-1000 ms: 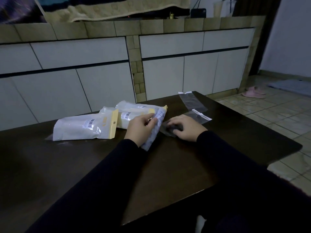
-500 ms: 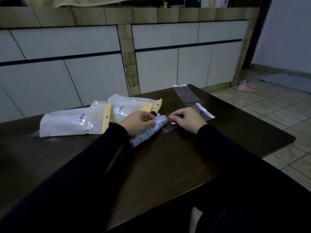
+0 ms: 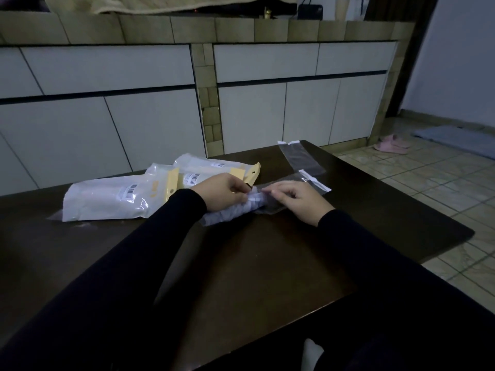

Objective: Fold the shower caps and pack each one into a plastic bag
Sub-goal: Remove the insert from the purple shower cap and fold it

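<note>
- folded shower cap (image 3: 227,214) lies on the worktop (image 3: 267,263), its tip at the clear plastic bag (image 3: 270,203) mouth.
- left hand (image 3: 219,192) fingers pinch the cap; right hand (image 3: 297,200) fingers curl on the bag.
- likely light, soft, springy: grip near the leading end.

Dim, bluish light; edges bowed, perhaps noisy.

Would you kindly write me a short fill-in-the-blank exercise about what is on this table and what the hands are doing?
1. The left hand grips the folded ____ and feeds it into the clear plastic bag.
2. The right hand holds that bag at its ____ end.
3. A spare empty bag lies on the far part of the dark ____.
4. On the floor beyond lies a pair of ____ slippers.

Missing words: shower cap; open; table; pink
</note>
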`<state>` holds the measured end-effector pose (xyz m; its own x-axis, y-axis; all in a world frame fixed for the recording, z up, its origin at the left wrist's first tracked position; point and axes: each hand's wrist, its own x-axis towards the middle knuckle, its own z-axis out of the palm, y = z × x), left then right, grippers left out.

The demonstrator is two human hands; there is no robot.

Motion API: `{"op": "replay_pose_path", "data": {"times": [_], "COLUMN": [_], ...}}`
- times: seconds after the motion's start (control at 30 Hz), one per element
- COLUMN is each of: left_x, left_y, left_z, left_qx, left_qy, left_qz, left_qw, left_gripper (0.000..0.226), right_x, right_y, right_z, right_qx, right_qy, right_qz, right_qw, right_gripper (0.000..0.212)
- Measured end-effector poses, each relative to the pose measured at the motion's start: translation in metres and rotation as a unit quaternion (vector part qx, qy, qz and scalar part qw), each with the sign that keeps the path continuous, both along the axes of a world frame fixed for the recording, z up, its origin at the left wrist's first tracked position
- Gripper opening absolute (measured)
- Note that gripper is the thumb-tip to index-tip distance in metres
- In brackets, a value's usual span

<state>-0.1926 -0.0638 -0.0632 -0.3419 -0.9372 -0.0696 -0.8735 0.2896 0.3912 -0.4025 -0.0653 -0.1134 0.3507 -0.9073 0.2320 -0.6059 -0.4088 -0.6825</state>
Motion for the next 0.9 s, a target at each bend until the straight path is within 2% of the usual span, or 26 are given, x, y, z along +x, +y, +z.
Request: {"op": "replay_pose_path", "data": {"times": [0.07, 0.17, 0.23, 0.3, 0.37, 0.43, 0.5, 0.57, 0.67, 0.73, 0.9], "left_x": [0.006, 0.009, 0.009, 0.009, 0.012, 0.016, 0.017, 0.011, 0.0, -0.005, -0.001], "left_y": [-0.001, -0.001, -0.002, -0.004, -0.005, -0.006, -0.005, -0.004, -0.003, -0.002, 0.0], "left_z": [-0.006, -0.013, -0.014, -0.015, -0.015, -0.012, -0.007, -0.006, -0.011, -0.014, -0.011], "left_qx": [0.022, 0.044, 0.047, 0.05, 0.044, 0.053, 0.074, 0.058, 0.037, 0.045, 0.061], "left_qy": [0.021, 0.067, 0.084, 0.115, 0.203, 0.325, 0.385, 0.351, 0.201, 0.129, 0.084], "left_qz": [0.026, 0.045, 0.049, 0.054, 0.05, 0.049, 0.047, 0.039, 0.04, 0.052, 0.041], "left_qw": [0.999, 0.996, 0.994, 0.991, 0.977, 0.943, 0.919, 0.934, 0.978, 0.989, 0.994], "left_gripper": [0.032, 0.035, 0.036, 0.034, 0.029, 0.024, 0.024, 0.023, 0.021, 0.03, 0.032], "right_x": [0.002, 0.006, 0.006, 0.004, 0.002, 0.002, 0.001, 0.001, 0.003, 0.003, 0.003], "right_y": [-0.001, -0.005, -0.008, -0.01, -0.01, -0.009, -0.009, -0.009, -0.009, -0.01, -0.01], "right_z": [-0.001, -0.003, -0.006, -0.008, -0.009, -0.008, -0.008, -0.008, -0.008, -0.01, -0.007], "right_qx": [0.006, -0.039, -0.034, -0.012, -0.005, 0.001, 0.006, 0.003, -0.001, -0.003, 0.001], "right_qy": [0.022, 0.115, 0.164, 0.168, 0.139, 0.122, 0.114, 0.098, 0.078, 0.057, 0.085], "right_qz": [-0.039, -0.094, -0.096, -0.094, -0.093, -0.091, -0.093, -0.1, -0.119, -0.143, -0.156], "right_qw": [0.999, 0.988, 0.981, 0.981, 0.986, 0.988, 0.989, 0.99, 0.99, 0.988, 0.984], "right_gripper": [0.035, 0.04, 0.039, 0.036, 0.034, 0.034, 0.032, 0.029, 0.024, 0.017, 0.014]}}
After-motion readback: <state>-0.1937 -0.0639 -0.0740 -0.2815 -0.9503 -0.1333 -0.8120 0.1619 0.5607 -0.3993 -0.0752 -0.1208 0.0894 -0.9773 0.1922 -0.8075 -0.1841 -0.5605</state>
